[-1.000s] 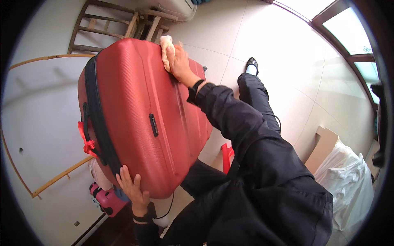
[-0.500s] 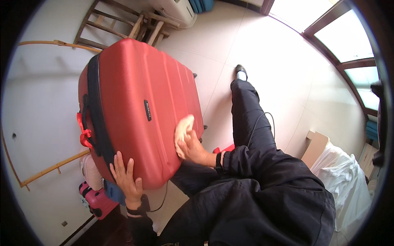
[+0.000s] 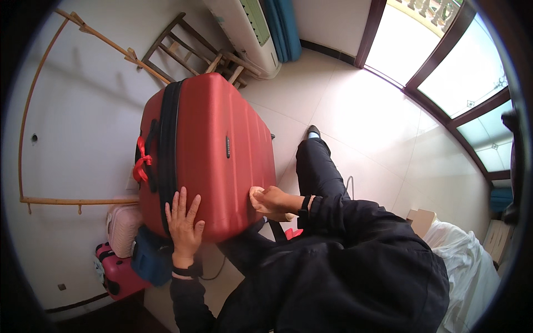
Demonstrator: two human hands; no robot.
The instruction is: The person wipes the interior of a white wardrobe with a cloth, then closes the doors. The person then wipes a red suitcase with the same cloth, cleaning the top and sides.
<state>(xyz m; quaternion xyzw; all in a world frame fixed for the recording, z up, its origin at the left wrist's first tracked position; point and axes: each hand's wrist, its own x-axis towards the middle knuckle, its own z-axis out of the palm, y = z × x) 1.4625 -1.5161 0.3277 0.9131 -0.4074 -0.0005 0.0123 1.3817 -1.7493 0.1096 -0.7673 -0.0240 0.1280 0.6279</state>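
Note:
A large red hard-shell suitcase [image 3: 202, 139] stands in front of me, with a black zip band and a red ribbon [image 3: 142, 161] tied at its side handle. My left hand [image 3: 185, 227] lies flat on the near edge of the shell, fingers spread beside the zip band. On the ridged right face, my right hand [image 3: 276, 200] presses a bunched pale cloth [image 3: 256, 194] against the suitcase. Its fingers are closed around the cloth and partly hidden.
A light pink case [image 3: 123, 228], a blue case [image 3: 150, 261] and a bright pink suitcase [image 3: 123, 275] sit at the left wall. Behind the red suitcase are a wooden chair [image 3: 177, 47] and a white appliance [image 3: 261, 47]. White sheeting [image 3: 466, 266] lies at the right.
My view has shifted, so the red suitcase sits farther right in the picture. My right hand has moved the cloth nearer to me along the face and turned. My left hand stays flat.

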